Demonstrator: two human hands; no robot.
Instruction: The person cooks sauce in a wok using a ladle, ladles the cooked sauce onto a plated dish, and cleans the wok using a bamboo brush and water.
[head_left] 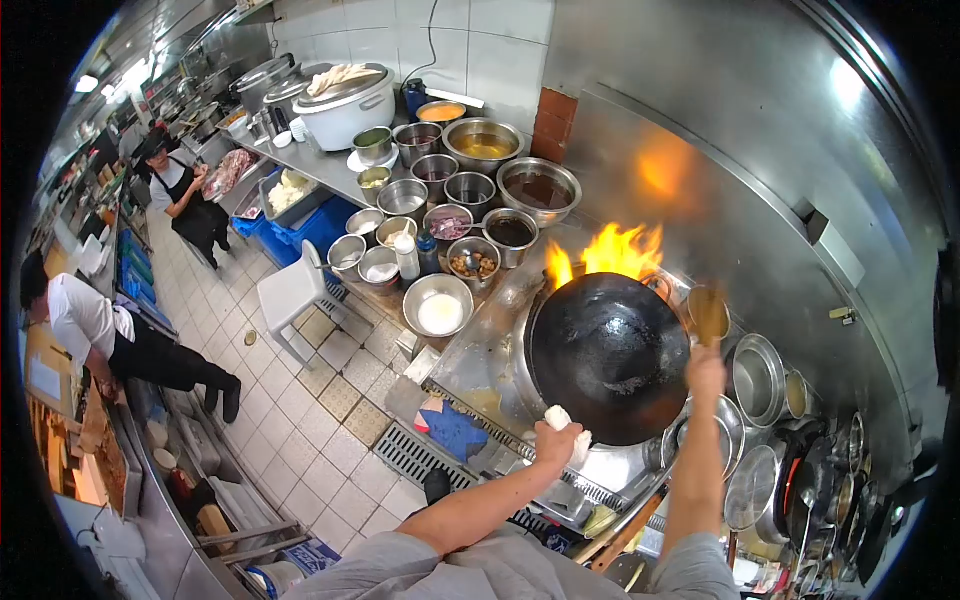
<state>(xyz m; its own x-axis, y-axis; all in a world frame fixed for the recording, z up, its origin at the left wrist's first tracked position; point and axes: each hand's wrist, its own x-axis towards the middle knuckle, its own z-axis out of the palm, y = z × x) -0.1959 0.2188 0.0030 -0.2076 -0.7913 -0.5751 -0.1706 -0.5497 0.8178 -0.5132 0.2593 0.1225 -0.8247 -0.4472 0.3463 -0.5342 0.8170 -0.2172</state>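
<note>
A black wok (610,350) sits tilted on the burner at the right, its inside bare and shiny. Flames (622,250) rise behind its far rim. With a folded white cloth (578,452) in its grip, my left hand (556,442) is closed at the wok's near edge; the cloth hides the part beneath. My right hand (706,372) is closed around a tan bamboo wok brush (709,315), smeared by motion, near the wok's right rim. A metal pot (722,325) stands just behind the brush.
Bowls of sauces and ingredients (483,145) crowd the counter left of the burner. Metal strainers and pans (760,380) are stacked at the right. A white chair (300,295) stands on the tiled floor. Two people, one seated (190,200) and one bending (130,340), are at the left.
</note>
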